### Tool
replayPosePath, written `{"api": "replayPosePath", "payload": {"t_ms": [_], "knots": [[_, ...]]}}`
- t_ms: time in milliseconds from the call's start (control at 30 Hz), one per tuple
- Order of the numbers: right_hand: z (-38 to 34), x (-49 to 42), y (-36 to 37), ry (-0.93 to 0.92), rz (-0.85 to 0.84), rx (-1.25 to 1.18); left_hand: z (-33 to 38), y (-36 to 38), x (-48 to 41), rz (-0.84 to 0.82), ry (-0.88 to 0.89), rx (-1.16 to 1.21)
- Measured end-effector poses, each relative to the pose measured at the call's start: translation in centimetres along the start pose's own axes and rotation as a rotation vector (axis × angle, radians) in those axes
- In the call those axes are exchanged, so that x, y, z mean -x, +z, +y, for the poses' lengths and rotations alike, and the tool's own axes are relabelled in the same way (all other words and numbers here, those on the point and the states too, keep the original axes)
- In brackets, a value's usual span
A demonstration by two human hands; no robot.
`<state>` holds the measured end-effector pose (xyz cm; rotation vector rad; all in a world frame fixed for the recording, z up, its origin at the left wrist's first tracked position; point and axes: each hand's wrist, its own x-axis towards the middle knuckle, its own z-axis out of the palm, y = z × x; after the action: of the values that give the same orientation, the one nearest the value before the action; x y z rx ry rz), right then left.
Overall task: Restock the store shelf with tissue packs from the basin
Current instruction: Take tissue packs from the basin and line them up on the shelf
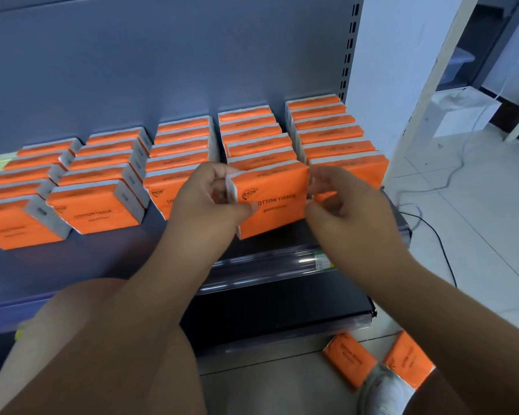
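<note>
An orange tissue pack (271, 199) marked COTTON TISSUE stands upright at the front of the fourth row on the grey shelf (111, 259). My left hand (210, 202) grips its left end, thumb on the front face. My right hand (342, 202) pinches its right end. Several rows of like orange packs (102, 172) stand behind and to both sides, filling the shelf from left to right. Two more orange packs (351, 359) lie on the floor at the lower right. No basin shows in this view.
A slotted shelf upright (349, 55) bounds the shelf on the right. Below is a dark lower shelf (282, 304) with a price strip. A black cable (441, 241) runs over the tiled floor, and a white box (462, 112) stands at the back right.
</note>
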<state>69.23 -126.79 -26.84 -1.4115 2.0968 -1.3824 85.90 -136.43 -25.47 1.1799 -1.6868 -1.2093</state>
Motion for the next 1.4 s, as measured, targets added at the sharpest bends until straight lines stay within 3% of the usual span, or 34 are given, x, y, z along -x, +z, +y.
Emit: {"api": "replayPosePath", "payload": {"t_ms": [300, 600, 700, 1067, 1400], "knots": [[-0.2, 1.8, 2.6, 0.124, -0.045, -0.181, -0.8, 0.3, -0.9, -0.014, 0.018, -0.028], [0.2, 1.6, 4.2, 0.163, -0.101, -0.158, -2.9, 1.8, -1.1, 0.15, 0.11, -0.194], [0.2, 1.5, 4.1, 0.149, -0.131, -0.145, -2.9, 2.3, -0.4, 0.184, 0.05, -0.115], [0.1, 0.2, 4.0, 0.181, -0.224, -0.156, -1.6, 3.3, 0.4, 0.056, -0.132, 0.107], [-0.1, -1.7, 4.4, 0.281, -0.274, -0.33, -0.5, 3.7, 0.2, 0.024, -0.16, 0.204]]}}
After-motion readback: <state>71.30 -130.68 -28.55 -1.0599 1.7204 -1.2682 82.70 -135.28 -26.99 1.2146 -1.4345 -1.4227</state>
